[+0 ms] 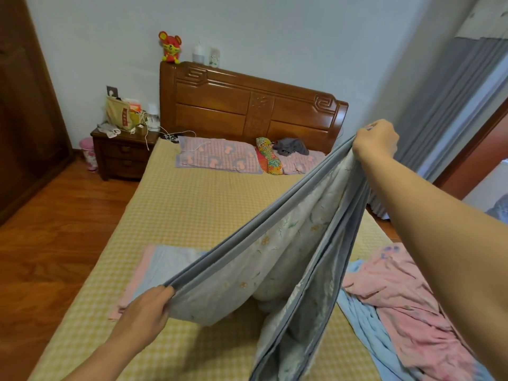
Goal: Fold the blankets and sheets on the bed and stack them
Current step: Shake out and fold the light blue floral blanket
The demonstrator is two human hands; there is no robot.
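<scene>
A thin quilt [277, 259], white with small flowers and a grey-blue border, hangs folded in layers over the yellow checked bed [187, 213]. My left hand [147, 309] grips its layered edge low at the near left. My right hand [376, 138] grips the other end raised high at the right, so the edge runs taut between them. The rest of the quilt droops to the mattress. A folded light-blue and pink sheet [165, 259] lies flat behind my left hand. A crumpled pink blanket [406, 292] lies on a light-blue blanket [362, 323] at the near right.
Pillows [217, 156] and a grey garment [292, 146] lie by the wooden headboard [247, 105]. A cluttered nightstand [123, 152] and pink bin [89, 154] stand at the left over wooden floor. Grey curtains [450, 97] hang at the right.
</scene>
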